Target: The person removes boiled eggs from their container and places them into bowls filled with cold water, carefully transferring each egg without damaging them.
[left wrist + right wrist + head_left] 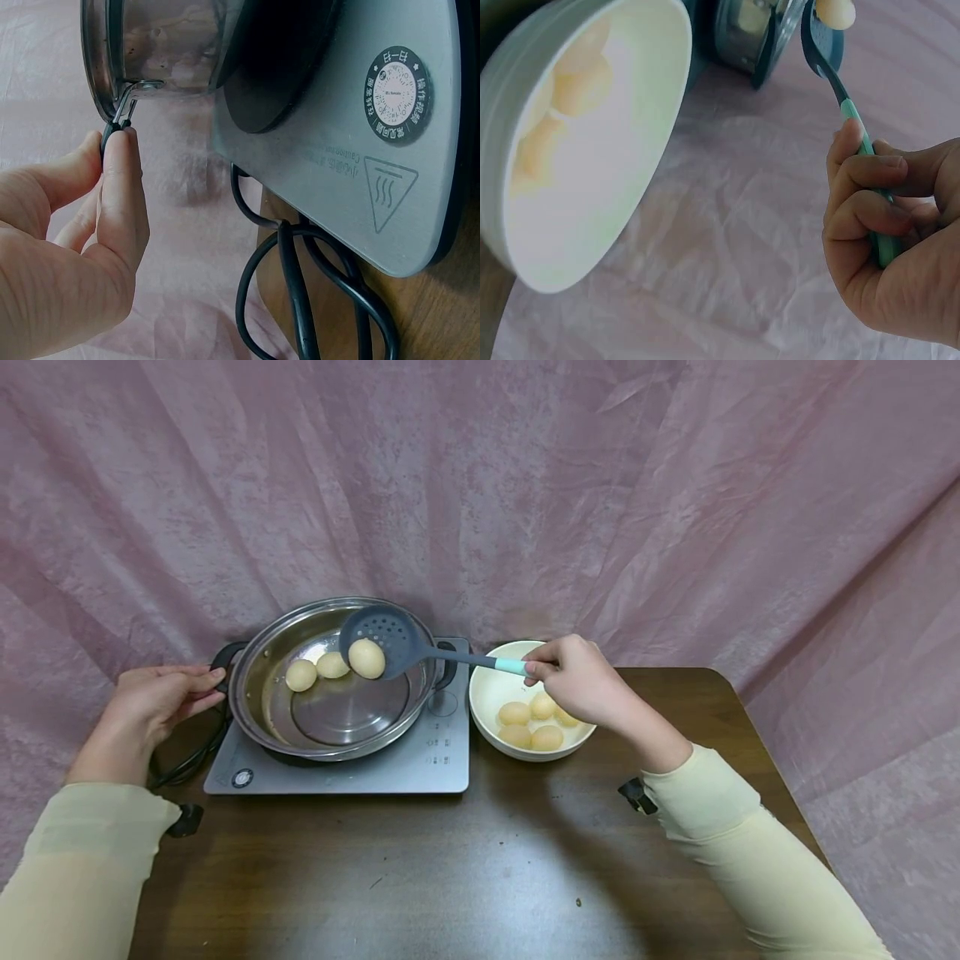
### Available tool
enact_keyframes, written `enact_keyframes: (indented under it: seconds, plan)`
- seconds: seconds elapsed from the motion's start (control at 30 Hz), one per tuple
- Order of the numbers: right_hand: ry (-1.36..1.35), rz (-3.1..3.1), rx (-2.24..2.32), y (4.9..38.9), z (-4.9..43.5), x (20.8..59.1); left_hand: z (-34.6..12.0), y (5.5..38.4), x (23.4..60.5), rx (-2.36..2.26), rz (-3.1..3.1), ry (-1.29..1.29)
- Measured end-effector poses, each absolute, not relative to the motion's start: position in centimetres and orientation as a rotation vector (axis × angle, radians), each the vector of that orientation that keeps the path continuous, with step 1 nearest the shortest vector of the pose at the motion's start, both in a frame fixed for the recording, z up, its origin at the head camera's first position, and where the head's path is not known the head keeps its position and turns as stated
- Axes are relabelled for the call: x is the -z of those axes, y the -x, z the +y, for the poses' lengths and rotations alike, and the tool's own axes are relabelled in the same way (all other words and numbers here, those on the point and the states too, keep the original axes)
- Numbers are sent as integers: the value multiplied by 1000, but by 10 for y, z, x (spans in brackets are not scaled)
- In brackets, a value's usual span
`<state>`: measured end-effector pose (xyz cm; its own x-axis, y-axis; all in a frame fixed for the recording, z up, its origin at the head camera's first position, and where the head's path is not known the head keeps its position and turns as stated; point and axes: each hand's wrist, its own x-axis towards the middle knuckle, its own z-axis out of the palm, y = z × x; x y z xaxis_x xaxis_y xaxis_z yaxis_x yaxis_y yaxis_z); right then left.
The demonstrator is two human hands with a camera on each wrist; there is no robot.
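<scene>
My right hand (576, 678) grips the mint handle of a grey slotted skimmer (397, 647), fingers curled round it in the right wrist view. One pale egg (367, 658) rests on the skimmer's head, which is over the right part of a steel pot (251, 727). Inside the pot lie two more eggs (301, 676), side by side. At the pot's left side, my left hand (161, 697) pinches its black handle (109, 139) between thumb and fingers. A white bowl (486, 693) holding several eggs (547, 738) sits below my right hand.
Beneath the pot is a silver induction cooker (442, 768) on the brown wooden table (465, 877). Black cables (296, 292) loop beside the cooker's left edge. A pink curtain (480, 485) hangs close behind the pot and bowl.
</scene>
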<state>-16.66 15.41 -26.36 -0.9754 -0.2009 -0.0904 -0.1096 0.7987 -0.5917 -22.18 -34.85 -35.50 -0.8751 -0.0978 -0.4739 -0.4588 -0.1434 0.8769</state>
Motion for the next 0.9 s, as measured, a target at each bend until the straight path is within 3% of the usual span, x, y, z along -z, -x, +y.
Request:
enact_keyframes:
  seconds: [0.9]
  plan:
    - [-58,2891,883,136,254,258,-350,224,358,-2035,1966,653]
